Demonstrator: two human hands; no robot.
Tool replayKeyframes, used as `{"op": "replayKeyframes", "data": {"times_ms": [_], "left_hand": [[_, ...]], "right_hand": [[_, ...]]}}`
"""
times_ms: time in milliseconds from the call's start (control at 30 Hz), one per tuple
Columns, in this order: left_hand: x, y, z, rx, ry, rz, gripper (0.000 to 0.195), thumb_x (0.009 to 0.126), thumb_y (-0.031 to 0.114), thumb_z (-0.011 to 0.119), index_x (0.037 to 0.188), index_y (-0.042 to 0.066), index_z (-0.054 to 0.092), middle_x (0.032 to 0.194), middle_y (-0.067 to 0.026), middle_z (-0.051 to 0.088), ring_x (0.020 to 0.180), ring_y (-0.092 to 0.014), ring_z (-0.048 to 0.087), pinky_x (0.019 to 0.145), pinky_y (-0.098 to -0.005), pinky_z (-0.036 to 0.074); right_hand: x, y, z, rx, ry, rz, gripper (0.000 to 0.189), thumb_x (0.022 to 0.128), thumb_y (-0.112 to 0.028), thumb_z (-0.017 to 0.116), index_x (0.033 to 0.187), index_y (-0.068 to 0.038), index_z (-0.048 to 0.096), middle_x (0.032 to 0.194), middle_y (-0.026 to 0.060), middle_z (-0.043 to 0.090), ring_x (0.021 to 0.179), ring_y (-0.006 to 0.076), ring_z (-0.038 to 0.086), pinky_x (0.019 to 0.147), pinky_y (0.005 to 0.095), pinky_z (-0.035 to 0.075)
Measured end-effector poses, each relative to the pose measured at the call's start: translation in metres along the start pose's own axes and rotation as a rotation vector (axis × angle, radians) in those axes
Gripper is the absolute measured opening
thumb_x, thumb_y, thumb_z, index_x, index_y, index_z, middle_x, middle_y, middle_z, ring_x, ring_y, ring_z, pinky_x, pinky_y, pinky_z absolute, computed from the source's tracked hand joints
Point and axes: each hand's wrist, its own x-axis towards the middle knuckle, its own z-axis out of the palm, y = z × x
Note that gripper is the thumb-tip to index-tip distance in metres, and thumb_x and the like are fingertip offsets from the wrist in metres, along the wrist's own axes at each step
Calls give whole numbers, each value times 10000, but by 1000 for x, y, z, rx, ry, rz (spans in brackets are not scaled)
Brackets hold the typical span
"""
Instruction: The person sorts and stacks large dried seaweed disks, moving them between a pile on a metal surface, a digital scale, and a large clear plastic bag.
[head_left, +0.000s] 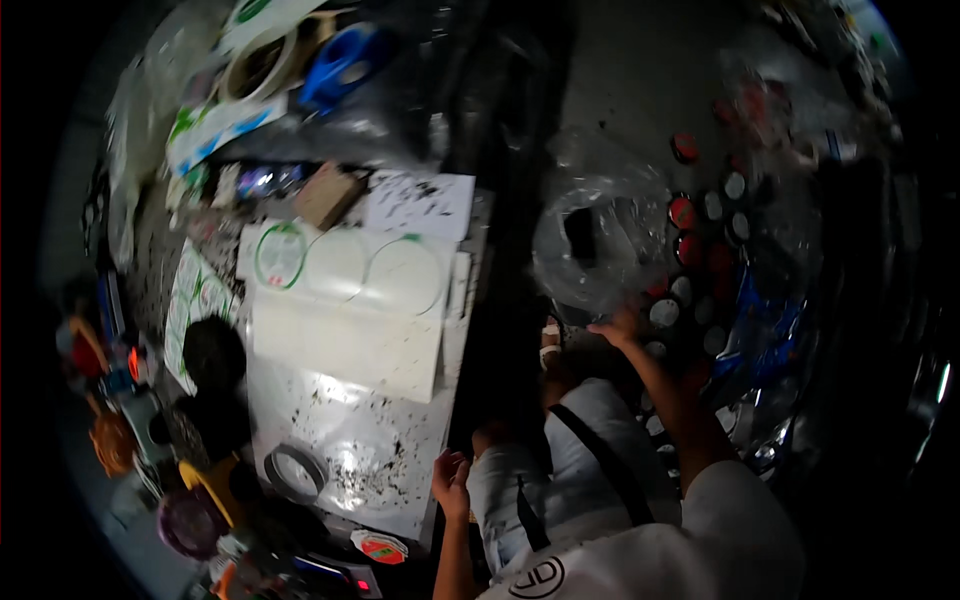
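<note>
My left hand (452, 480) is by the right edge of the table, its fingers loosely curled and nothing visible in it. To my right, my right hand (621, 328) reaches low to the lower rim of a clear plastic bag (600, 277). The thumb sticks out to the left; the other fingers are blurred at the plastic, and whether they grip it cannot be told. Beside the bag are several round lids or tins, some with red tops (682, 213) and some with pale tops (664, 313).
On the metal table (330, 420) lie white sheets with round labels (345, 300), dark crumbs, a grey ring (295, 474), a brown block (328, 195) and a speckled paper (427, 202). A blue tape dispenser (341, 64) is at the back. An electronic scale (345, 574) sits at the near edge.
</note>
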Motion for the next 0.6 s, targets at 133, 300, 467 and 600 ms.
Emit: {"op": "replayKeyframes", "data": {"times_ms": [133,300,467,600], "left_hand": [[43,3,115,382,-262,330,417,882,102,619,1262,-45,531,1066,-125,652,1001,-232,621,890,-343,491],[120,36,336,868,-680,807,466,810,17,555,1276,4,535,1147,-263,569,1045,-467,560,899,-445,491],[231,-11,497,1041,-826,821,425,818,-1,521,1242,5,554,1194,-257,569,1097,-461,543,950,-493,460],[347,-96,567,1735,-937,652,361,827,112,523,1138,-28,641,1225,-258,574,1053,-467,577,936,-484,486]], "right_hand": [[71,-22,1,-146,-330,-135,1174,651,-483,845,1529,-33,209,1610,200,156,1491,371,109,1200,503,139],[101,29,71,-162,-518,-364,541,797,-376,682,1274,-144,580,1502,142,402,1433,342,259,1149,615,150],[53,34,108,486,-451,-396,576,829,-383,567,1303,-57,536,1298,216,560,1218,371,527,1076,548,321],[94,48,124,1212,-98,60,392,872,-82,536,1251,13,512,1180,176,573,1134,324,544,963,408,440]]}}
